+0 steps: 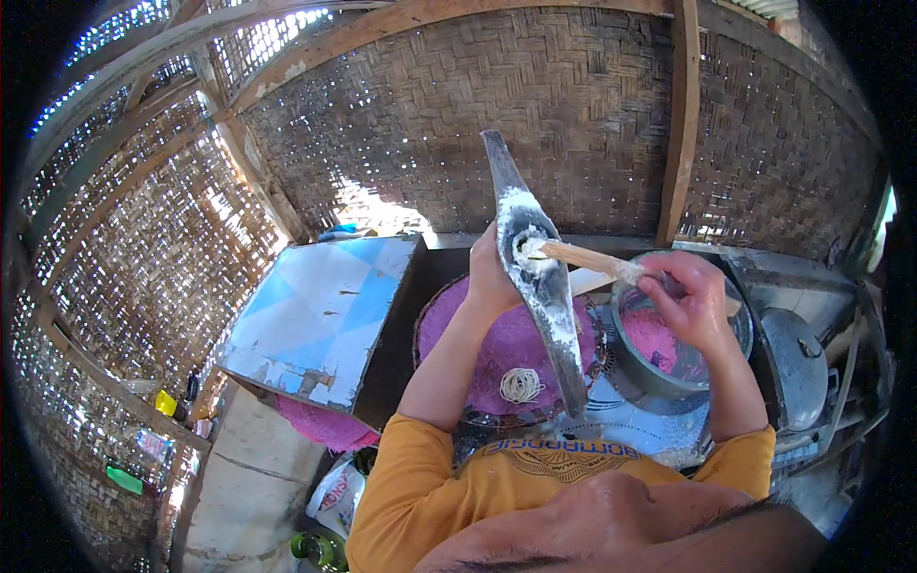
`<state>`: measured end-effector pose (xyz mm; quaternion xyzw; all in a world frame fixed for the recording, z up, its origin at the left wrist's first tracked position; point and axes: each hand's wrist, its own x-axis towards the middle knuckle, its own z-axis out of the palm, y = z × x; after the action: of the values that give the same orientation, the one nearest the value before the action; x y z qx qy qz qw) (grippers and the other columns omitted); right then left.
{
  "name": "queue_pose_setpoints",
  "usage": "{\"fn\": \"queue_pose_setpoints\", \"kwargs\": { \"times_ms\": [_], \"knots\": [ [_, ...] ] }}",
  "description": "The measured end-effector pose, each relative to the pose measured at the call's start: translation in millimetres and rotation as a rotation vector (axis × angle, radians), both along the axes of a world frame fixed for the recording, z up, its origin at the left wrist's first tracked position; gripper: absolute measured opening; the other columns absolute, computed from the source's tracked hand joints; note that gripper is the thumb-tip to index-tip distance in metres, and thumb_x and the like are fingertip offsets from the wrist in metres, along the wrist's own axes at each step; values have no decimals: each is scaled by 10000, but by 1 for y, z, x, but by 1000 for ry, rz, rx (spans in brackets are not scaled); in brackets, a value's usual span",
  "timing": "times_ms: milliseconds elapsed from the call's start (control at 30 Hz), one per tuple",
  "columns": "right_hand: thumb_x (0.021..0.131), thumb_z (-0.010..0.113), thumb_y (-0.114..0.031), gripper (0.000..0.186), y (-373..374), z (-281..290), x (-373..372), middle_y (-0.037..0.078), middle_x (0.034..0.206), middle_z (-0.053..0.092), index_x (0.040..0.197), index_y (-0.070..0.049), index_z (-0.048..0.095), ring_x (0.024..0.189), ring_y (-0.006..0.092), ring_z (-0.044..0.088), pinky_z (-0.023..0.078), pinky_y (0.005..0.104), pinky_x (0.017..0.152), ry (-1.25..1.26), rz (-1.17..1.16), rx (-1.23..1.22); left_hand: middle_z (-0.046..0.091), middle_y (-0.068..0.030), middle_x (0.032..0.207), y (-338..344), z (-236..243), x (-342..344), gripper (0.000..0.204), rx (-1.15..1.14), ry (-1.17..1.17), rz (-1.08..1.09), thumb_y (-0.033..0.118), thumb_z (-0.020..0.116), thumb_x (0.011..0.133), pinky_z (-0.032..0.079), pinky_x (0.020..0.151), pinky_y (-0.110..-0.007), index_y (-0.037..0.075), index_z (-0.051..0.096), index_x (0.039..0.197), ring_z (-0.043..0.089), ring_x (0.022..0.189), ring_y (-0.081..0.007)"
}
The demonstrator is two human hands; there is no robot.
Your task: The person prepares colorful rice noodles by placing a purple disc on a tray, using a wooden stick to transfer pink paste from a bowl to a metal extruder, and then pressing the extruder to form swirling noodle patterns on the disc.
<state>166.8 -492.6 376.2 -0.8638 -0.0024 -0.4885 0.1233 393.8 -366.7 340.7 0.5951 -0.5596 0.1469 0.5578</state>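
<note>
A long dark wooden press (565,351), wide in the middle and tapered at both ends, is held up at a slant by my left hand (491,279). My left fingers go behind its edge and are partly hidden. White dough (531,248) fills the round hole at its centre, and white smears coat its face. Closed round a flat wooden stick (587,260), my right hand (690,294) holds the stick's tip against the dough. Below the press, a coil of thin white strands (521,385) lies on purple cloth (468,329) over a round tray.
Under my right hand stands a metal pot (676,390) with pink dough (651,336) inside. A lidded metal pot (798,368) is farther right. To the left sits a blue and white box-like surface (325,301) with peeling edges. A woven bamboo wall (478,134) rises behind.
</note>
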Motion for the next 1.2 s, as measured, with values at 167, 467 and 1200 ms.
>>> {"fn": "queue_pose_setpoints", "kwargs": {
  "times_ms": [167,467,1200],
  "knots": [
    [655,592,-98,279,23,27,-16,5,648,505,931,-62,591,621,125,517,391,261,541,29,-291,-820,607,-109,811,5,13,-16,350,-68,78,115,181,706,585,456,695,-310,37,565,871,603,772,-239],
    [727,536,-157,265,5,12,-27,89,698,557,958,-43,599,662,200,546,423,299,587,169,-260,-447,539,-109,922,59,2,45,336,-397,761,-203,170,563,743,504,660,-397,37,482,1042,572,743,-253],
    [738,267,-687,815,91,-82,97,173,1122,490,1258,-62,319,846,217,540,455,316,668,909,1446,1680,427,-71,947,112,-58,52,260,-611,684,-1137,76,554,641,455,786,-491,98,530,899,495,964,-404]
  ]
}}
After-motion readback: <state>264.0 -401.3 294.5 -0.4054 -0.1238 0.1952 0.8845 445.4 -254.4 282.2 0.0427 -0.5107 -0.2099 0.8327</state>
